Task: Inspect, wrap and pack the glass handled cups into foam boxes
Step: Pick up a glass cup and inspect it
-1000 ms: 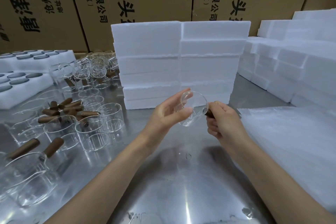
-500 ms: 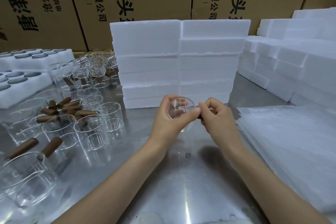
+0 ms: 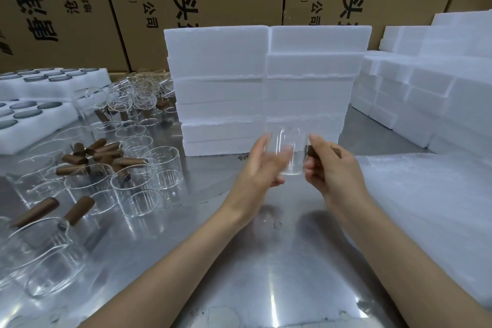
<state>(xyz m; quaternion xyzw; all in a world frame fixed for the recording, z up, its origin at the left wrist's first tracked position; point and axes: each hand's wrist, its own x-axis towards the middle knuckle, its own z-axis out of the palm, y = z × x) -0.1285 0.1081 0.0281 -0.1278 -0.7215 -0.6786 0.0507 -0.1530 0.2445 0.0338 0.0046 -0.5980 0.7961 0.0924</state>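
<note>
Though blurred, cup point(image 3: 288, 152) between hands.

Packing warehouse: stacked cartons point(image 3: 202, 8), foam boxes point(image 3: 266, 88), steel table point(image 3: 266, 274).

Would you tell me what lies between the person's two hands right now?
In the head view, a clear glass cup, between left hand and right hand.

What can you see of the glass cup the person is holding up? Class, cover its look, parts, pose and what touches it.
The glass cup is clear, straight-walled and cylindrical, slightly motion-blurred. A dark brown, wood-like handle juts from its side. It is held above the metal table, in front of the white foam stack. The right hand grips the handle; the left hand touches the cup's body with nearly straight fingers.
</note>
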